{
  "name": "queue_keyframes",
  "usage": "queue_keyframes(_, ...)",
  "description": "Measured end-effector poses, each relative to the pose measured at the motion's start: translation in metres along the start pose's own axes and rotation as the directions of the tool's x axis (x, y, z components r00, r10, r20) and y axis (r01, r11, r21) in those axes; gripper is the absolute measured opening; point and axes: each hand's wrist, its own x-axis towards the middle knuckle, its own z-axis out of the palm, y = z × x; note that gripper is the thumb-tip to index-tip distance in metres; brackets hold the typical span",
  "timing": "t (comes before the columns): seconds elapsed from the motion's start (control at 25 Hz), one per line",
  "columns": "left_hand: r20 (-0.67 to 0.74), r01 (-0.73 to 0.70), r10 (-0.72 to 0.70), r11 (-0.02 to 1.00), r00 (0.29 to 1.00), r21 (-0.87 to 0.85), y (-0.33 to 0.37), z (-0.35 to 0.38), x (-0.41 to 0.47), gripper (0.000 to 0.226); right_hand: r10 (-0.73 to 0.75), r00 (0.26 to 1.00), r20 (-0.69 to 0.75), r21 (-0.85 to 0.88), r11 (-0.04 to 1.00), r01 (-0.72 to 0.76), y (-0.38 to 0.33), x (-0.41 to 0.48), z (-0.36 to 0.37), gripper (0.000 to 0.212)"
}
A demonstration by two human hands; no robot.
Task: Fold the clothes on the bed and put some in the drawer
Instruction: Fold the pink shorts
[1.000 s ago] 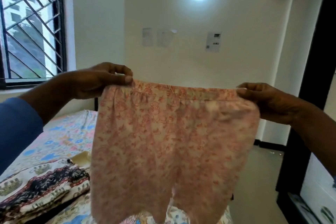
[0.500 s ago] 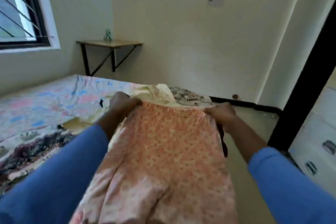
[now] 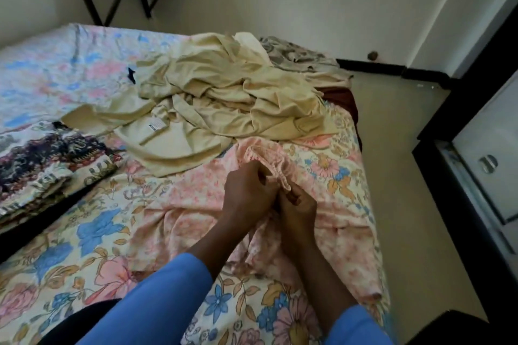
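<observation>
2 blue sleeves are noted nearest the camera. The left hand [image 3: 246, 193] and right hand [image 3: 298, 211] are held touching each other. The fingers of both are curled onto the elastic waistband of the pink shorts [image 3: 179, 221], which are laid on the bed [image 3: 84, 232] near its right edge. The fold is judged barely begun: the waistband ends are brought together and the legs are not yet doubled. To the left, 1 dark patterned cloth [image 3: 36, 165] lies folded. Beyond, 1 heap of cream garments [image 3: 224, 98] lies unfolded; its number of pieces cannot be told. At the far corner, 1 grey printed garment [image 3: 294, 53] is left unfolded. The drawer unit [image 3: 476, 148], with 1 handle visible, appears shut at the right.
</observation>
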Motion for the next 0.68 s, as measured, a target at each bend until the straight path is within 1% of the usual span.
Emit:
queue_keyframes(0.04, 0.011, -0.018, 0.018, 1.000, 1.000, 0.012, 0.001, 0.000, 0.001, 0.012, 0.013, 1.000, 0.013, 0.018, 1.000, -0.014, -0.001, 0.001, 0.000, 0.021)
queue_keyframes(0.12, 0.078, -0.043, 0.041, 0.999, 0.996, 0.029, 0.004, -0.001, 0.002, 0.010, 0.036, 0.998, 0.050, 0.052, 0.998, -0.038, -0.003, 0.000, -0.002, 0.024)
queue_keyframes(0.16, 0.108, -0.057, 0.053, 0.998, 0.993, 0.035, 0.006, -0.003, 0.002, 0.007, 0.043, 0.997, 0.064, 0.071, 0.996, -0.047, -0.003, 0.000, -0.004, 0.022)
queue_keyframes(0.24, 0.151, -0.082, 0.071, 0.995, 0.986, 0.065, 0.011, -0.007, 0.003, 0.010, 0.041, 0.995, 0.087, 0.087, 0.995, -0.049, -0.001, 0.001, -0.007, 0.017)
queue_keyframes(0.28, 0.190, -0.095, 0.078, 0.992, 0.979, 0.085, 0.014, -0.011, 0.003, 0.012, 0.028, 0.994, 0.105, 0.083, 0.996, -0.037, -0.001, 0.002, -0.009, 0.018)
queue_keyframes(0.36, 0.340, -0.107, 0.074, 0.991, 0.938, 0.081, 0.017, -0.018, 0.004, 0.022, -0.002, 0.991, 0.134, 0.038, 0.999, -0.003, 0.001, 0.000, -0.011, 0.019)
queue_keyframes(0.4, 0.427, -0.094, 0.065, 0.994, 0.902, 0.048, 0.015, -0.022, 0.005, 0.029, -0.009, 0.991, 0.131, 0.006, 1.000, 0.008, 0.002, -0.001, -0.010, 0.021)
queue_keyframes(0.44, 0.484, -0.075, 0.062, 0.997, 0.873, 0.008, 0.012, -0.027, 0.006, 0.034, -0.018, 0.993, 0.116, -0.029, 0.999, 0.022, 0.004, -0.003, -0.010, 0.025)
queue_keyframes(0.48, 0.476, -0.074, 0.074, 0.997, 0.877, -0.017, 0.008, -0.031, 0.009, 0.037, -0.031, 0.995, 0.098, -0.058, 0.998, 0.037, 0.005, -0.005, -0.008, 0.028)
queue_keyframes(0.52, 0.391, -0.106, 0.100, 0.994, 0.915, -0.006, 0.004, -0.034, 0.014, 0.035, -0.050, 0.996, 0.080, -0.099, 0.993, 0.058, 0.006, -0.007, -0.007, 0.034)
queue_keyframes(0.56, 0.239, -0.148, 0.134, 0.988, 0.962, 0.044, 0.000, -0.035, 0.021, 0.031, -0.075, 0.994, 0.080, -0.144, 0.986, 0.086, 0.005, -0.008, -0.004, 0.038)
queue_keyframes(0.6, 0.084, -0.179, 0.169, 0.977, 0.982, 0.115, -0.003, -0.034, 0.029, 0.026, -0.098, 0.991, 0.090, -0.184, 0.976, 0.114, 0.004, -0.010, -0.003, 0.042)
queue_keyframes(0.64, -0.006, -0.194, 0.199, 0.964, 0.980, 0.184, -0.006, -0.031, 0.038, 0.026, -0.116, 0.988, 0.099, -0.209, 0.969, 0.135, 0.002, -0.012, -0.002, 0.046)
queue_keyframes(0.68, -0.023, -0.199, 0.212, 0.946, 0.977, 0.254, -0.009, -0.027, 0.047, 0.030, -0.130, 0.986, 0.109, -0.223, 0.963, 0.151, 0.001, -0.014, -0.001, 0.048)
